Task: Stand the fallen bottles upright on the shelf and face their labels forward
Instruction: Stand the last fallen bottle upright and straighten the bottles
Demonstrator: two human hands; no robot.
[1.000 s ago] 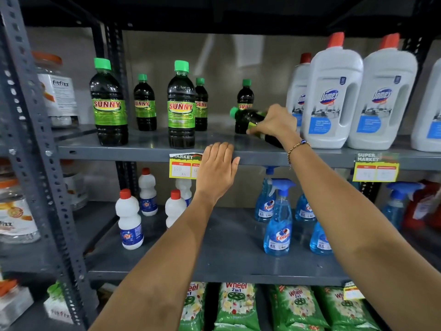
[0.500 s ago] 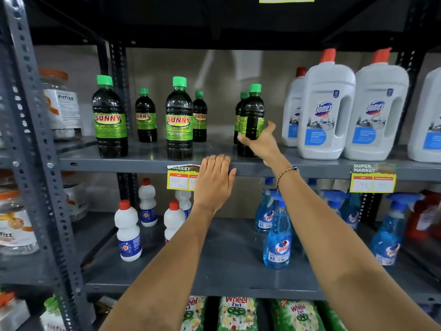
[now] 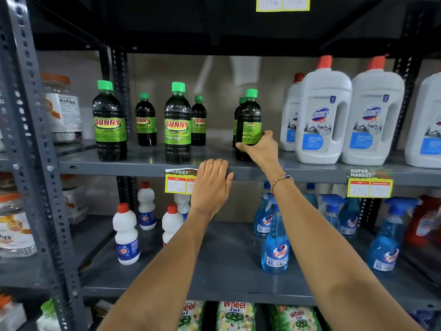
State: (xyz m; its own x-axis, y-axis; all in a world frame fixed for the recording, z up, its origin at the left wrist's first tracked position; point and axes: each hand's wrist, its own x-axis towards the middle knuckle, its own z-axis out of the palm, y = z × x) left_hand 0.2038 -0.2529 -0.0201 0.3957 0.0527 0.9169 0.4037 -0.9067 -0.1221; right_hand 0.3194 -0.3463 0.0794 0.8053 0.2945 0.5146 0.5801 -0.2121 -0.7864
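A dark bottle with a green cap stands upright on the grey shelf. Its label shows small print, not the SUNNY name. My right hand grips its lower part from the right. Another dark bottle stands right behind it, mostly hidden. Two upright SUNNY bottles stand in front to the left with labels forward, and two smaller-looking ones stand behind them. My left hand rests flat on the shelf's front edge, fingers together, holding nothing.
Large white Domex jugs stand close on the right of the held bottle. A price tag hangs under the shelf edge. Below are white bottles and blue spray bottles. A slotted steel post rises at left.
The bottle that lay tilted in my right hand a second ago now stands upright on the shelf. My right hand has slid down to its lower part. The left hand stayed put.
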